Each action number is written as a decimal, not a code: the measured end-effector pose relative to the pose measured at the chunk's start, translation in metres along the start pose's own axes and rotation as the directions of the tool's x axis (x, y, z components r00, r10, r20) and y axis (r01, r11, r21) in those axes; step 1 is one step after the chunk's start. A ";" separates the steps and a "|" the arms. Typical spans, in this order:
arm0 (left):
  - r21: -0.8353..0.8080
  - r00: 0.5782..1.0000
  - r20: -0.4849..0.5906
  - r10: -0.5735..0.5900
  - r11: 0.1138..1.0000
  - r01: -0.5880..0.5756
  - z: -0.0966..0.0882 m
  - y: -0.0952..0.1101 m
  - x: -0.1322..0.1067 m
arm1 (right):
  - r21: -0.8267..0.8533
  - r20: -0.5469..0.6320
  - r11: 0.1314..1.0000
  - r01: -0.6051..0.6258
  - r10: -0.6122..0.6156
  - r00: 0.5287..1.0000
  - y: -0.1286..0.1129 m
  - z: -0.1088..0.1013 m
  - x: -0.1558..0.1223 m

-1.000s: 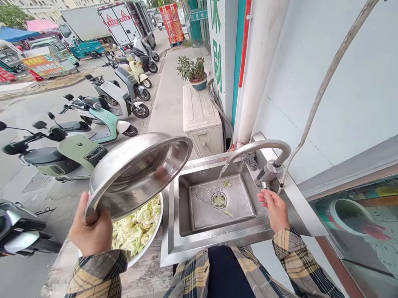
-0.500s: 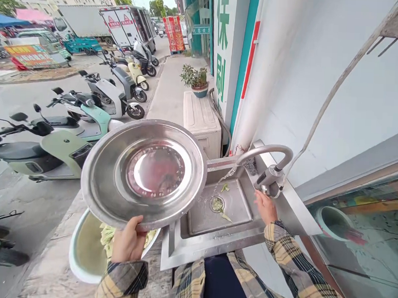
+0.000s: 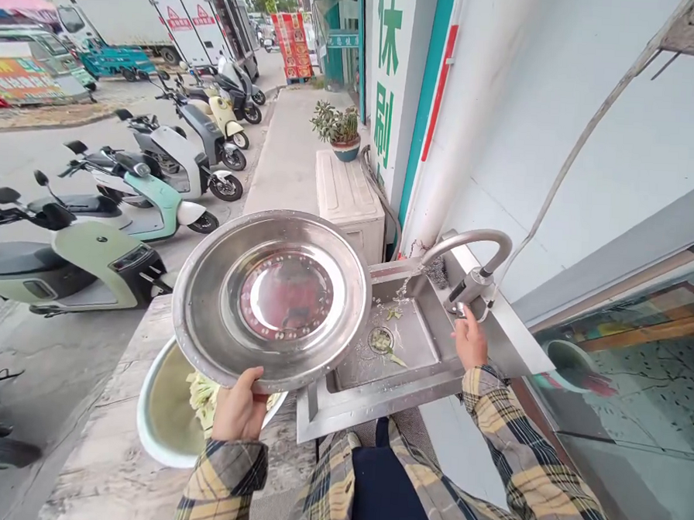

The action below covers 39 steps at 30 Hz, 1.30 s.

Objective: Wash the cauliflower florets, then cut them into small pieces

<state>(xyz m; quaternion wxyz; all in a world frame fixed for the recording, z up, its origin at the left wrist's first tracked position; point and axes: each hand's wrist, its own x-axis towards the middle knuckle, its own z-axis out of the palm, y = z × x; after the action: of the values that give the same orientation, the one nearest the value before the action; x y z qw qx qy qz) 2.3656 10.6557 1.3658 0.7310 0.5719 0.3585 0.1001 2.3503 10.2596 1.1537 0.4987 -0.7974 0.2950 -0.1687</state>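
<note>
Two hands busy: your left hand (image 3: 239, 409) clenches the steel basin (image 3: 272, 299) left of the sink (image 3: 374, 405); your right hand (image 3: 469, 340) touches the faucet (image 3: 470, 239), grip unclear. Rinsing likely needs the basin under it.

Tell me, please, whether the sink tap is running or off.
Running: water falls from the tap into the sink; the right hand is at its handle.

Two hands counted: left hand (image 3: 240, 413), right hand (image 3: 471, 340). One steel basin (image 3: 272, 299), one white bowl (image 3: 161, 413), one sink (image 3: 368, 405), one faucet (image 3: 470, 239), one potted plant (image 3: 337, 129) noted. Five scooters (image 3: 73, 265) counted in row.
</note>
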 end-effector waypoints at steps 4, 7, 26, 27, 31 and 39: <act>0.006 1.000 -0.005 -0.016 1.000 0.016 -0.014 0.002 0.006 | 0.087 0.007 0.989 -0.117 0.117 0.993 0.013 -0.001 -0.036; 0.009 0.998 -0.007 -0.060 0.998 0.060 -0.025 0.003 0.011 | 0.143 0.026 0.977 -0.159 0.157 0.987 0.015 0.002 -0.051; -0.044 0.985 -0.079 -0.155 0.987 0.152 -0.032 -0.019 -0.007 | 0.423 0.048 0.888 -0.178 0.175 0.983 -0.002 0.033 0.028; -0.036 0.983 -0.083 -0.163 0.986 0.161 -0.029 -0.022 -0.010 | 0.431 0.040 0.886 -0.174 0.174 0.984 0.000 0.035 0.030; -0.025 0.984 -0.072 -0.165 0.986 0.163 -0.017 -0.034 -0.019 | 0.443 0.052 0.881 -0.166 0.159 0.986 0.008 0.036 0.032; 0.000 0.986 -0.038 -0.165 0.986 0.165 0.000 -0.052 -0.027 | 0.465 0.069 0.875 -0.139 0.120 0.990 0.012 0.035 0.036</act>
<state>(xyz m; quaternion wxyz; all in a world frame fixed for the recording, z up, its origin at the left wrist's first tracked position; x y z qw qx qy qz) 2.3319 10.6238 1.3297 0.7290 0.5395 0.4185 0.0495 2.3942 10.2569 1.1262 0.6920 -0.6350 0.2887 -0.1860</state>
